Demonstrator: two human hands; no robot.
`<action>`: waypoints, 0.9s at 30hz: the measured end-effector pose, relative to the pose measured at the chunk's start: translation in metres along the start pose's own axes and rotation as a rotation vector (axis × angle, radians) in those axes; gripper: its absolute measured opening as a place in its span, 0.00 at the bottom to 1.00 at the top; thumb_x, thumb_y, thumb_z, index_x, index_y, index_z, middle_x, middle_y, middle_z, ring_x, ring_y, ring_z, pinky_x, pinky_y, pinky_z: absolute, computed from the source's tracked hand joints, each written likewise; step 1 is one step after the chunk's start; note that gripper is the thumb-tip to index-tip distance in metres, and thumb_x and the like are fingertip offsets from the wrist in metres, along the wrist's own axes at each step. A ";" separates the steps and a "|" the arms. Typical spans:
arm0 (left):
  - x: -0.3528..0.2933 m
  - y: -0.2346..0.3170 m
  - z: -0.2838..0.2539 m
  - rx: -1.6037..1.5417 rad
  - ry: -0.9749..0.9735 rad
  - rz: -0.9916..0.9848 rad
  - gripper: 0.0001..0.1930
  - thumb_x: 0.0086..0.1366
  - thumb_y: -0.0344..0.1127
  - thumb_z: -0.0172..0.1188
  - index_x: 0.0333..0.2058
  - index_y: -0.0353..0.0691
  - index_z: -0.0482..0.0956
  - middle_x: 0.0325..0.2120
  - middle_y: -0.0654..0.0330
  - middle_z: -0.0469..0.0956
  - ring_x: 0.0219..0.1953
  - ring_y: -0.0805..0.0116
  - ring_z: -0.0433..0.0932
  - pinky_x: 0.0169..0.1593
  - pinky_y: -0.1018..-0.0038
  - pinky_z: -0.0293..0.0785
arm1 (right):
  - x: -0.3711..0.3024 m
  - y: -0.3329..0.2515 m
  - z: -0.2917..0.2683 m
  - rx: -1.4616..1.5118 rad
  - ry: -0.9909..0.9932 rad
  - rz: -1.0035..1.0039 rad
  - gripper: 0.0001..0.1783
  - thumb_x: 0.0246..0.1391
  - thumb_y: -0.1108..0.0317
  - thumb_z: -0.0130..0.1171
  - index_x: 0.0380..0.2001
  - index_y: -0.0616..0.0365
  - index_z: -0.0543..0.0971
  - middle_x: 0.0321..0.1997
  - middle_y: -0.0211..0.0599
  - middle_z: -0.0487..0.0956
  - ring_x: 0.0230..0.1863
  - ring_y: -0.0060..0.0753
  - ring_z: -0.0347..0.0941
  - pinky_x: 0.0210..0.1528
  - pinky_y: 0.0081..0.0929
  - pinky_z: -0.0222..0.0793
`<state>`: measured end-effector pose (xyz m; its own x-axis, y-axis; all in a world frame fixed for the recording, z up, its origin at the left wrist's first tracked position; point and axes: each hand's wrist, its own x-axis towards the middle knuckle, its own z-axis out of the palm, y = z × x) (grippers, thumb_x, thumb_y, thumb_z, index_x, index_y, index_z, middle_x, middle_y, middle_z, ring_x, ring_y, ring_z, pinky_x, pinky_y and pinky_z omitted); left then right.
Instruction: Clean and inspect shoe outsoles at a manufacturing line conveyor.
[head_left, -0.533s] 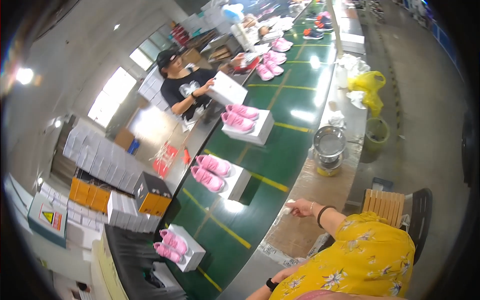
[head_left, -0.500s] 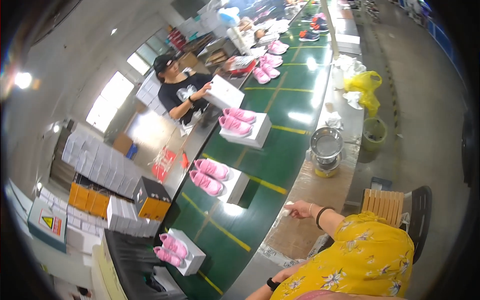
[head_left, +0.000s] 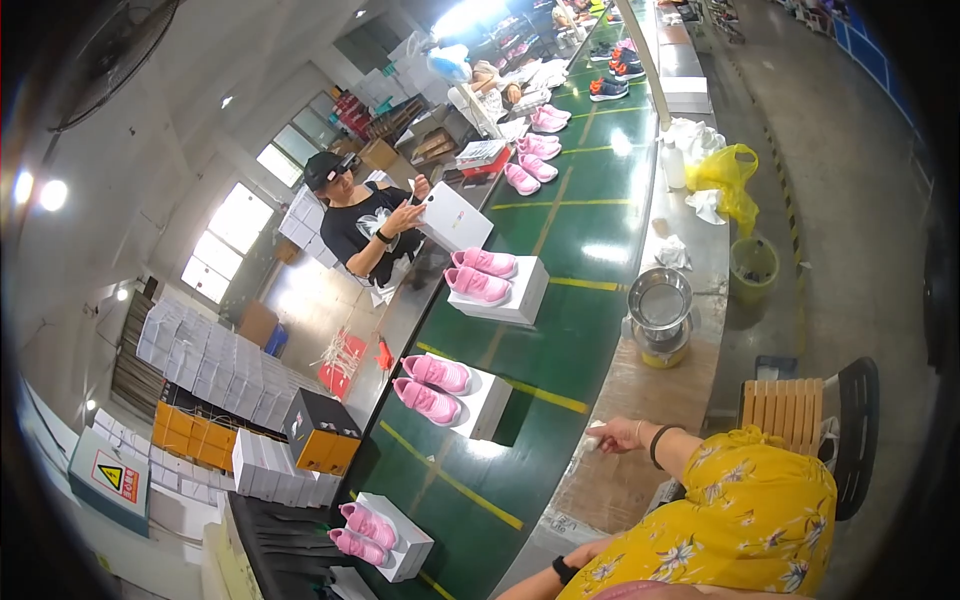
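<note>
My right hand point(head_left: 622, 435) is over the brown-covered worktop point(head_left: 650, 390) beside the belt, its fingers closed on a small white wad point(head_left: 595, 437), perhaps cloth or paper. My left hand point(head_left: 528, 586) is cut off by the lower edge, just past a black wristband, so its fingers are hidden. On the green conveyor belt point(head_left: 460, 480), pink sneakers stand in pairs on white shoeboxes: a near pair point(head_left: 362, 535), a middle pair point(head_left: 432, 390) and a farther pair point(head_left: 482, 275).
Metal bowls point(head_left: 660, 302) stand on the worktop beyond my right hand. Farther along lie white cloths point(head_left: 672, 252) and a yellow plastic bag point(head_left: 735, 180). A bin point(head_left: 752, 270) and a slatted chair point(head_left: 782, 415) are at the right. Across the belt, a person point(head_left: 365, 215) holds a white shoebox point(head_left: 455, 218).
The view has shifted, so most things sit a little lower and farther right. My right hand keeps the white wad. The person opposite has turned the shoebox and brought a second hand up to it.
</note>
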<state>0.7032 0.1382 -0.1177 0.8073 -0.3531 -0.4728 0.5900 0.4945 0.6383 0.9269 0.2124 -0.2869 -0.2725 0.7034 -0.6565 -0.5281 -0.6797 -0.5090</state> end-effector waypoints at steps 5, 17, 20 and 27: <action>-0.005 0.007 -0.003 -0.006 -0.004 0.000 0.30 0.70 0.42 0.51 0.64 0.29 0.59 0.66 0.57 0.59 0.66 0.67 0.57 0.68 0.71 0.51 | 0.000 -0.006 0.002 0.000 -0.018 -0.005 0.18 0.50 0.52 0.70 0.28 0.55 0.80 0.23 0.29 0.79 0.20 0.18 0.72 0.23 0.14 0.70; 0.018 0.020 -0.004 -0.014 -0.052 0.025 0.30 0.71 0.43 0.51 0.64 0.30 0.59 0.65 0.59 0.61 0.65 0.69 0.60 0.66 0.72 0.54 | 0.002 -0.011 -0.005 0.021 -0.006 -0.008 0.15 0.55 0.56 0.67 0.33 0.57 0.80 0.26 0.28 0.78 0.22 0.18 0.70 0.25 0.15 0.69; 0.025 0.019 -0.001 -0.019 -0.063 0.023 0.29 0.71 0.43 0.51 0.64 0.30 0.59 0.65 0.59 0.61 0.64 0.70 0.60 0.66 0.73 0.55 | 0.000 -0.016 -0.010 -0.011 0.024 -0.004 0.15 0.55 0.55 0.66 0.33 0.56 0.80 0.26 0.27 0.78 0.23 0.18 0.71 0.27 0.15 0.70; 0.046 0.020 0.009 -0.034 -0.065 0.042 0.29 0.72 0.43 0.50 0.64 0.31 0.60 0.64 0.59 0.63 0.63 0.71 0.61 0.65 0.74 0.57 | -0.007 -0.025 -0.004 -0.045 0.036 -0.023 0.14 0.55 0.54 0.66 0.32 0.54 0.79 0.24 0.27 0.78 0.22 0.18 0.71 0.24 0.15 0.68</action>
<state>0.7524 0.1246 -0.1214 0.8309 -0.3815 -0.4049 0.5558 0.5365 0.6351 0.9455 0.2237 -0.2715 -0.2310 0.7111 -0.6641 -0.4969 -0.6730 -0.5478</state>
